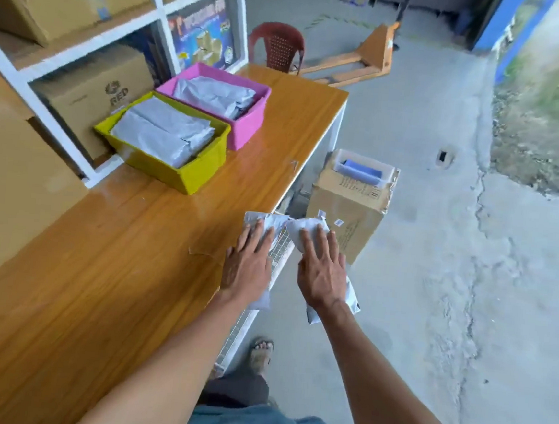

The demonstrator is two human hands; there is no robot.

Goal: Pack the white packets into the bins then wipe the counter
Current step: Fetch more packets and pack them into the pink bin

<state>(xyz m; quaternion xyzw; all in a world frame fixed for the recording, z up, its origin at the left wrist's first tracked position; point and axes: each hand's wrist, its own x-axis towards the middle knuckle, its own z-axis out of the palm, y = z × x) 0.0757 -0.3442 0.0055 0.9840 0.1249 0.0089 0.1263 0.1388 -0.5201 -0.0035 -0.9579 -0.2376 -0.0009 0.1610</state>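
Note:
At the right edge of the wooden counter (104, 264) my left hand (250, 263) holds a white packet (262, 222) from above, fingers stretched along its top. The packet partly overhangs the edge. Beside it, off the counter and over the floor, my right hand (322, 269) holds a second white packet (307, 226) the same way, with its lower end hanging past my wrist. A yellow bin (193, 174) and a pink bin (245, 126) stand side by side at the back left of the counter. Both hold several white packets.
A white shelf unit (83, 42) with cardboard boxes backs the counter on the left. An open cardboard box (345, 211) stands on the concrete floor just right of the counter. A red plastic chair (279, 47) and an orange pallet jack (358, 63) are beyond the far end.

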